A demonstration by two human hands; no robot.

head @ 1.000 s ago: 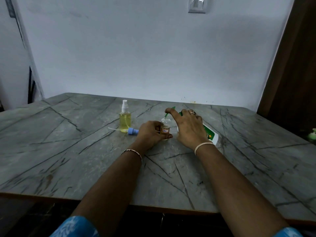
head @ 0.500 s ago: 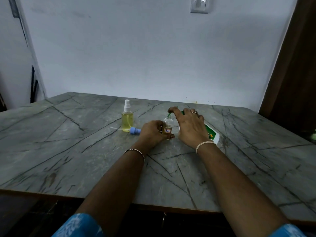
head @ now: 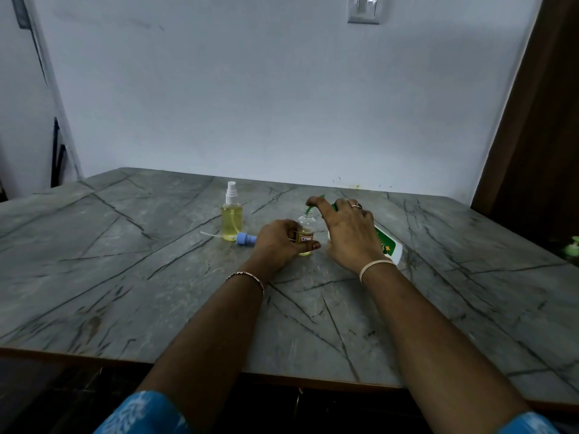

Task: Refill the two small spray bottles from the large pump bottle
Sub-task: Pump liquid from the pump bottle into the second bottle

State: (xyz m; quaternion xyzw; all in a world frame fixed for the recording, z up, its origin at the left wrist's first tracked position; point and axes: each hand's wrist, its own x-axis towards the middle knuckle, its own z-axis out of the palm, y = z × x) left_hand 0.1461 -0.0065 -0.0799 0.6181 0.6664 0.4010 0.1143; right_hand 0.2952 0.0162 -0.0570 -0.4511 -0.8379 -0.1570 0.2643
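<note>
- Little has changed since 0.5 s ago: both hands stay in the same places, and the view has shifted only slightly.
- Compared with 1 s ago, the right index finger is bent further down over the pump head.
- The left hand (head: pixel 279 242) wraps the small open bottle (head: pixel 305 233), with the thumb across its front and the fingers curled behind. The bottle stands upright on the table (head: pixel 125 277).
- This bottle is clear and round-shouldered, with an amber label. A thin band of yellow liquid shows at its base.
- The right hand (head: pixel 347 233) curls over the neck of the large pump bottle (head: pixel 388 245), with the index fingertip on top of the green pump spout (head: pixel 311 208).
- The pump bottle leans toward the small bottle. It is smooth white plastic with a green label, and its spout tip sits at the open mouth.
- The second spray bottle (head: pixel 232 220) stands to the left, apart from the hands. It is a clear cylinder nearly full of yellow liquid, with a white sprayer on top.
- The blue sprayer cap (head: pixel 244 238) lies on its side just beside that bottle, its thin pale dip tube trailing left.
- The table top is matte grey stone-pattern with dark veins.
</note>
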